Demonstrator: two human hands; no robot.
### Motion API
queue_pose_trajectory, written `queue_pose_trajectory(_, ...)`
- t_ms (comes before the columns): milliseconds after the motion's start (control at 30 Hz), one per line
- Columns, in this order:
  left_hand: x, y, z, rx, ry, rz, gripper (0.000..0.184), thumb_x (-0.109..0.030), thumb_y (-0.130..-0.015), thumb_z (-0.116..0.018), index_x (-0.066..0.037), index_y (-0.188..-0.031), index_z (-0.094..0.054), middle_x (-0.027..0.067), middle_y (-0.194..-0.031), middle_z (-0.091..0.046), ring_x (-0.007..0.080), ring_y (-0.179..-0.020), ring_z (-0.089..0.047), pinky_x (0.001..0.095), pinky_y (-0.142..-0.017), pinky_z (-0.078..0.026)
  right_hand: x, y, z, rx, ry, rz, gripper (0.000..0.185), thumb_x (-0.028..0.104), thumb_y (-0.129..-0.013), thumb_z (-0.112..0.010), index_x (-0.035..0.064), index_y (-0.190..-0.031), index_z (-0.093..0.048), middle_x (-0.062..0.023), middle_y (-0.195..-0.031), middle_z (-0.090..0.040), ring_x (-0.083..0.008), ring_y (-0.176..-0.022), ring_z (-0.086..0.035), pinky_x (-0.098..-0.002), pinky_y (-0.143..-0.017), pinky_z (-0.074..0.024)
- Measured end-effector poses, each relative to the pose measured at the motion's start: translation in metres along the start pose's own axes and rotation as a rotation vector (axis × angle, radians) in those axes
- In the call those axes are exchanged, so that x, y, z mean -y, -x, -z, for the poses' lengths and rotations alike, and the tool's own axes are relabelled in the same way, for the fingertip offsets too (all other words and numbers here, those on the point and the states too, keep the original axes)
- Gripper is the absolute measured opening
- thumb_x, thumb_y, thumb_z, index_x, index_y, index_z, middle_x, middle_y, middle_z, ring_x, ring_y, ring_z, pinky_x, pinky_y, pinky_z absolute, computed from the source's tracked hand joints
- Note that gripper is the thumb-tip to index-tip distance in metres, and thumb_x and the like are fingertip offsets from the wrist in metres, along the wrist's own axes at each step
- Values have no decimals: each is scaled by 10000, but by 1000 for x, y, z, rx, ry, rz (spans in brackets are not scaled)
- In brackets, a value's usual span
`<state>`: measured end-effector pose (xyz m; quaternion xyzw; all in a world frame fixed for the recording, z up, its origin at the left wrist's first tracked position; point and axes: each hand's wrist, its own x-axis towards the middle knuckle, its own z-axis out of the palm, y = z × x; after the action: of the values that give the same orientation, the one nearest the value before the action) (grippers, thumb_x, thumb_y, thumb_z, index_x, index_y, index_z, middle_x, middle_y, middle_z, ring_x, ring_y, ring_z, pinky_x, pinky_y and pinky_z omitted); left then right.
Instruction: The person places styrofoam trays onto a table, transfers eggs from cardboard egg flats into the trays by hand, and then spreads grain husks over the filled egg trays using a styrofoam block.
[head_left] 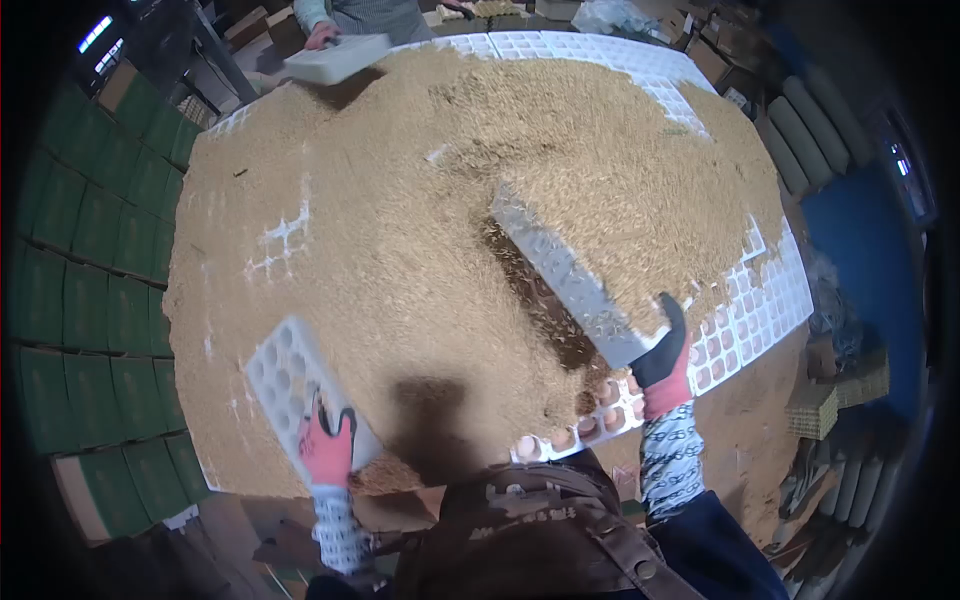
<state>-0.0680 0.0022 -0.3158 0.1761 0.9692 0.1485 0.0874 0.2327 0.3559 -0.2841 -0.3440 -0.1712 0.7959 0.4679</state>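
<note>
My left hand [328, 446], in a pink glove with dark fingertips, holds a white foam tray [287, 362] with round hollows at the near left. Its thumb and fingers lie over the hollowed face. My right hand [665, 362], in the same kind of glove, grips the near end of a second foam tray [570, 275]. That one is tilted on its long edge in the husks [400, 190], with a heap of loose husks against its right side. Below my right hand, eggs [588, 428] sit in white foam cells at the table's near edge.
Across the table, another person's hand [322, 36] holds a white foam block [338, 60]. White cell trays [770, 300] show along the right and far edges. Green boxes [90, 300] are stacked at left. Egg-carton stacks [835, 400] stand at right.
</note>
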Motion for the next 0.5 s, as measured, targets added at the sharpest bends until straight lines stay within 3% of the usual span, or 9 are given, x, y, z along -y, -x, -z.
queue_pose_trajectory(67, -18, -22, -18, -11, -20, -15, 647, -376, -759, -664, -129, -1326, -474, 207, -1196, -556, 360, -1133, -501, 416, -975, -388, 31, 8, -5, 1, 60, 12, 570, 18, -784, -662, 57, -1290, -402, -150, -1257, -504, -230, -1110, -526, -377, -985, -424)
queue_pose_trajectory(133, -31, -39, -28, -13, -28, -21, 649, -383, -758, -663, -119, -1321, -478, 198, -1194, -563, 357, -1130, -507, 412, -974, -388, 55, -2, 39, 104, 806, 559, 607, 57, -742, -711, 37, -1279, -429, -160, -1226, -536, -236, -1119, -529, -374, -996, -404)
queue_pose_trajectory(167, -43, -43, -30, -13, -17, -36, 650, -385, -756, -663, -114, -1319, -481, 194, -1199, -562, 359, -1128, -509, 412, -974, -387, 74, -6, 54, 157, 1477, 972, 618, 65, -727, -725, 25, -1273, -438, -166, -1219, -544, -240, -1131, -525, -373, -999, -397)
queue_pose_trajectory(267, -78, -46, -33, 47, -34, -23, 638, -387, -749, -668, -122, -1305, -501, 194, -1212, -554, 353, -1152, -496, 413, -986, -379, 126, -37, 108, 175, 1429, 855, 556, 105, -786, -681, 3, -1278, -444, -191, -1215, -560, -253, -1120, -544, -376, -980, -415)
queue_pose_trajectory(333, -98, -47, -52, 36, -53, -132, 632, -398, -735, -675, -125, -1285, -524, 193, -1222, -547, 344, -1182, -475, 414, -1003, -367, 136, -67, 142, 34, 619, 436, 453, 147, -872, -569, -4, -1283, -452, -173, -1248, -534, -248, -1129, -536, -374, -981, -422)
queue_pose_trajectory(400, -160, -39, -59, 124, -125, -250, 653, -445, -731, -661, -136, -1289, -521, 202, -1250, -526, 341, -1209, -453, 416, -1027, -345, 152, -90, 168, 11, 564, 391, 389, 204, -961, -415, -19, -1274, -473, -144, -1305, -480, -229, -1170, -501, -369, -993, -420)
queue_pose_trajectory(500, -238, -10, -77, 158, -210, -412, 691, -500, -734, -633, -175, -1325, -485, 231, -1297, -483, 354, -1229, -437, 416, -1040, -331, 168, -87, 174, 71, 760, 482, 398, 193, -952, -439, -22, -1286, -453, -144, -1292, -490, -229, -1160, -509, -373, -988, -429)
